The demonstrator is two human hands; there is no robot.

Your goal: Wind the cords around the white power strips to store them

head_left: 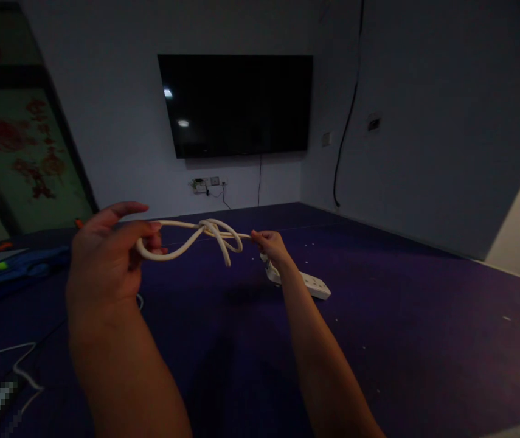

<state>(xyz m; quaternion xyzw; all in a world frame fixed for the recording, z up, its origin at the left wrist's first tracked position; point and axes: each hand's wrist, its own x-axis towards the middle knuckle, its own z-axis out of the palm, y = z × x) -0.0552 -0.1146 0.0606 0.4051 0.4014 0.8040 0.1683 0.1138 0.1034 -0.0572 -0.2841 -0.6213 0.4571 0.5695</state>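
A thick white cable point(205, 234) stretches between both hands, looped into a loose knot near its middle. My left hand point(104, 255) is raised close to the camera, with thumb and fingers pinched on the cable's looped end and the index finger stretched upward. My right hand point(271, 243) is farther out, its fingers closed on the cable's other side. Just beyond and below the right hand a white power strip point(308, 283) lies on the dark purple floor point(424, 316).
A black wall-mounted TV point(239, 103) hangs straight ahead above a wall socket point(205, 184). A black cord point(346, 121) runs down the right wall. Blue objects point(17, 267) lie at left, and thin white wires point(17, 365) lie at lower left.
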